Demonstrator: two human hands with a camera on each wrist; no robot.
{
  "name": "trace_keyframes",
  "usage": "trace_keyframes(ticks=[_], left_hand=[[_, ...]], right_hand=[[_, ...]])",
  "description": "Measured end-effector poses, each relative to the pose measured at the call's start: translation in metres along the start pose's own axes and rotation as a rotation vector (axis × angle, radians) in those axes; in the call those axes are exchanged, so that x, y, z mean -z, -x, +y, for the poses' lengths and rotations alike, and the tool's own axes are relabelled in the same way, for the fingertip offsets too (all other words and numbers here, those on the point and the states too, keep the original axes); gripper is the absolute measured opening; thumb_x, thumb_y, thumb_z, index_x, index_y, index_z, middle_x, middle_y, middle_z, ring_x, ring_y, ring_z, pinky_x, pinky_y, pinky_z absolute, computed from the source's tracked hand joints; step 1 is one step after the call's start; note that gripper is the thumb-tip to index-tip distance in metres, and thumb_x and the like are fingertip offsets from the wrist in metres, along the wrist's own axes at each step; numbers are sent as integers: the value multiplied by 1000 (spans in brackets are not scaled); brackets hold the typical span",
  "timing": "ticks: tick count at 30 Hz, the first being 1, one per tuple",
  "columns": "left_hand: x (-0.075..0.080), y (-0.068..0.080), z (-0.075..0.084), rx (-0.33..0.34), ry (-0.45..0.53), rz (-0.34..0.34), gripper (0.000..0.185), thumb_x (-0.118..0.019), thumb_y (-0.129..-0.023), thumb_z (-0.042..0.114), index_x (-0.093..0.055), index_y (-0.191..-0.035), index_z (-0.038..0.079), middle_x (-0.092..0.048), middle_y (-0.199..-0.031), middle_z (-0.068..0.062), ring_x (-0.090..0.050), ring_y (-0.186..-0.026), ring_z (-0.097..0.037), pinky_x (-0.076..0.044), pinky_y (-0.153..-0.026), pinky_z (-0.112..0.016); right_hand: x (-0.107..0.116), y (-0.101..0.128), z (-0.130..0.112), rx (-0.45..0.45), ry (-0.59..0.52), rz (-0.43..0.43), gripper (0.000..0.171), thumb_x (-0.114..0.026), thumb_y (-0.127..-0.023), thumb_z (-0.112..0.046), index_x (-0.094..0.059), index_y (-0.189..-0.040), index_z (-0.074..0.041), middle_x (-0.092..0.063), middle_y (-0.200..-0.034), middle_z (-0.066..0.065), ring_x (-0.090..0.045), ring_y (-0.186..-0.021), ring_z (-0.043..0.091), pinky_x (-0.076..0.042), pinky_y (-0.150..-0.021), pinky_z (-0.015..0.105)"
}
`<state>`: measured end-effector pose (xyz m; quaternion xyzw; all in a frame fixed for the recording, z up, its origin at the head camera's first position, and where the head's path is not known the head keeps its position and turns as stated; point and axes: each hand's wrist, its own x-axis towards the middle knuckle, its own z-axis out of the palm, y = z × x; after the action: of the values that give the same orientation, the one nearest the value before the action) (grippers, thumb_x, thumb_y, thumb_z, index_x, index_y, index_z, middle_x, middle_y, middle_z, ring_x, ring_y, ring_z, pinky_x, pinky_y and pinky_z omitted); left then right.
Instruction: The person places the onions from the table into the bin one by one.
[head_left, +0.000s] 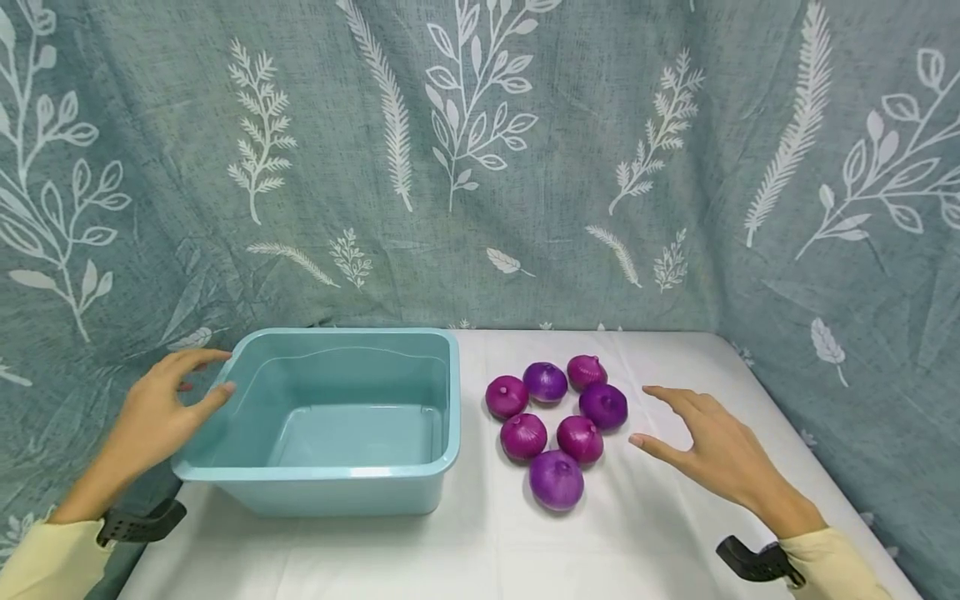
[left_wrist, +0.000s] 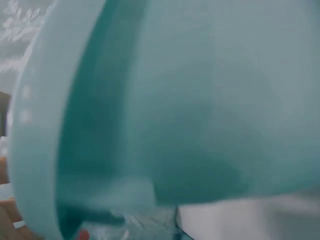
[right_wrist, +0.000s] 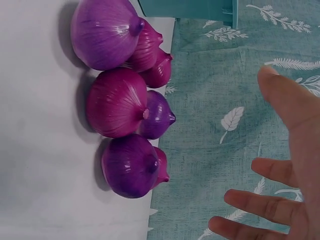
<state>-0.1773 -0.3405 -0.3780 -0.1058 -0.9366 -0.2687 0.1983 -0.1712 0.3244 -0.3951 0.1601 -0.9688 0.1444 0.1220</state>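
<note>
The left hand [head_left: 161, 408] is positioned at the left end of the blue tub [head_left: 337, 492], palm turned toward the tub, with fingers relaxed and slightly spread. The index fingertip lies at the outer face of the tub's left rim and the upper fingers reach toward the rear left corner; firm contact cannot be confirmed, and nothing is gripped. The left forearm, in a pale yellow sleeve [head_left: 45, 558], enters from the lower left corner. The left wrist view is blurred and shows only the tub's rim and wall [left_wrist: 165, 110] at close range. The tub stands upright on the left half of the white tabletop [head_left: 480, 550], and its interior shows bare. The right hand [head_left: 712, 454] hovers above the tabletop, just right of the onions [head_left: 555, 421], palm down, fingers straight and spread, thumb extended toward the cluster; it holds nothing and touches no onion. The right wrist view confirms spread fingers [right_wrist: 277, 207] clear of the onions [right_wrist: 120, 102]. Seven purple onions lie in a tight cluster on the tabletop, immediately right of the tub, several touching one another. A teal cloth with white leaf print [head_left: 525, 150] hangs behind and to both sides of the tabletop.
</note>
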Motion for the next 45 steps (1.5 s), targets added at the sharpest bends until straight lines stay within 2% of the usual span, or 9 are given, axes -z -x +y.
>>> trace_keyframes(ticks=[5, 11, 13, 20, 26, 33, 37, 40, 45], left_hand=[[4, 7, -13, 108, 133, -81, 53, -67, -103, 27, -51, -149, 5, -47, -145, -25, -49, -122, -40, -50, -89, -52], [7, 13, -34, 157, 310, -151, 54, -61, -106, 27, -44, -155, 12, -49, -143, 9, -50, -116, 1, -46, -83, -14], [8, 15, -39, 172, 340, -180, 55, -60, -107, 28, -43, -157, 14, -47, -142, 16, -50, -114, 6, -47, -83, -14], [6, 20, -48, 213, 382, -253, 55, -57, -108, 30, -40, -159, 18, -44, -147, 10, -47, -117, 4, -48, -85, -20], [2, 26, -57, 191, 438, -292, 54, -54, -110, 24, -38, -160, 17, -42, -146, 17, -48, -119, 5, -48, -83, -19], [2, 30, -63, 135, 551, -364, 57, -48, -111, 15, -28, -165, 18, -35, -156, 11, -39, -129, 10, -45, -88, -14], [3, 33, -65, 162, 610, -430, 62, -46, -111, 13, -20, -167, 24, -20, -167, 2, -26, -145, -2, -39, -111, -53], [3, 34, -65, 201, 650, -459, 65, -47, -111, 14, -16, -167, 29, -11, -170, -2, -16, -152, -22, -23, -100, -82], [3, 34, -65, 225, 665, -458, 67, -48, -111, 14, -16, -167, 29, -7, -171, -8, -7, -152, -44, -21, -99, -84]], right_hand=[[-7, 3, 1, 0, -9, -13, 75, -69, -90, -67, -55, -148, -22, -59, -141, 9, -57, -122, 35, -51, -84, 65], [-14, 4, 2, -10, -26, -37, 75, -68, -89, -68, -55, -149, -23, -60, -141, 9, -60, -118, 33, -52, -83, 64], [-16, 5, 3, -11, -29, -39, 75, -68, -89, -68, -55, -148, -23, -60, -140, 9, -61, -117, 33, -53, -83, 64], [-23, 7, 7, -25, -38, -59, 75, -68, -89, -68, -55, -148, -23, -61, -138, 9, -62, -113, 30, -54, -80, 61], [-31, 8, 10, -17, -52, -61, 75, -69, -90, -67, -56, -148, -22, -63, -135, 8, -63, -108, 27, -55, -76, 55], [-42, 9, 13, -22, -84, -69, 74, -68, -91, -65, -56, -148, -19, -63, -134, 6, -62, -107, 27, -53, -74, 48], [-49, 9, 16, -29, -102, -74, 74, -69, -91, -64, -55, -148, -19, -63, -135, 6, -62, -108, 27, -54, -75, 48], [-55, 8, 16, -30, -110, -80, 76, -69, -91, -65, -54, -149, -18, -63, -135, 6, -62, -109, 27, -54, -75, 47], [-63, 1, 17, -14, -135, -57, 75, -71, -91, -62, -57, -147, -14, -64, -134, 8, -64, -106, 26, -54, -77, 44]])
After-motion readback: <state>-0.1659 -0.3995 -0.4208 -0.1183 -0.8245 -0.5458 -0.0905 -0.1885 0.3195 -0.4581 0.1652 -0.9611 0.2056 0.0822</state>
